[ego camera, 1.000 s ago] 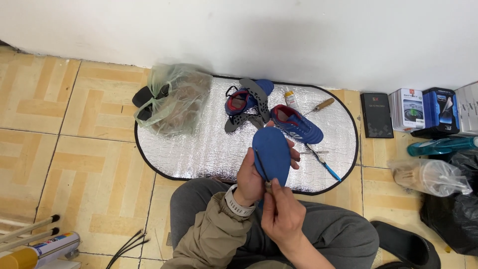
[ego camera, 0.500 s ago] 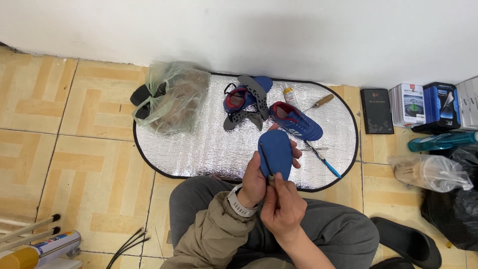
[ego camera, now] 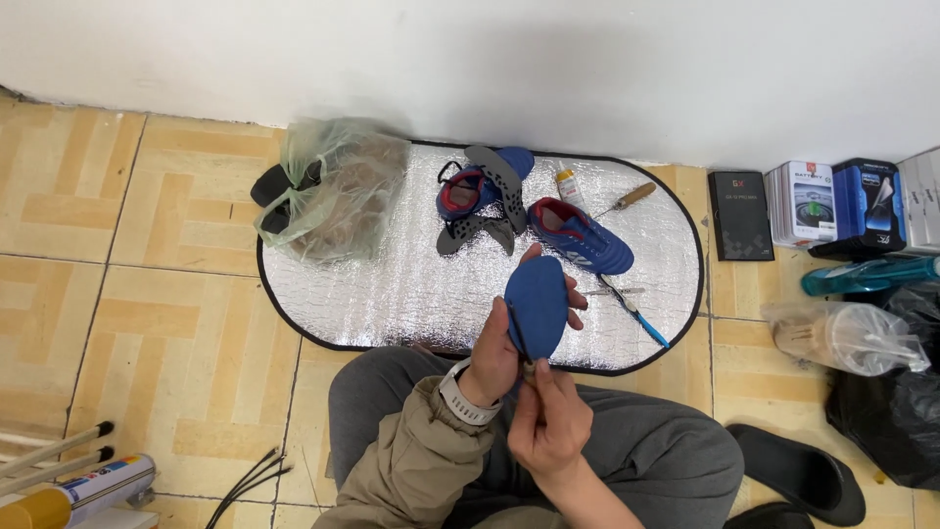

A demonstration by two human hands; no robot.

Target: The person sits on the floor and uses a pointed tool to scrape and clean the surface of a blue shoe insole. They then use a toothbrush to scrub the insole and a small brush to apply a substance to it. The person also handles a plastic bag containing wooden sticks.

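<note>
- The work looks mid-way, as a judgement: the insole (ego camera: 536, 306) is out of its shoe and held up over the near edge of the silver mat (ego camera: 392, 284), while one blue shoe (ego camera: 580, 235) lies on the mat just beyond it and a second shoe (ego camera: 468, 188) lies near the far edge with dark sole pieces (ego camera: 494, 191) across it.
- Neither shoe appears put back together, so that part seems left.
- The left hand (ego camera: 499, 348) is closed around the insole's lower half, thumb on the blue face and fingertips showing past its right rim.
- The right hand (ego camera: 548, 421) sits just below the insole, pinched shut on a thin dark tool (ego camera: 517, 328) whose tip lies against the insole's face.
- A screwdriver (ego camera: 627, 199), a small tube (ego camera: 568, 184) and a blue-handled tool (ego camera: 636, 313) lie on the mat's right half, untouched.
</note>
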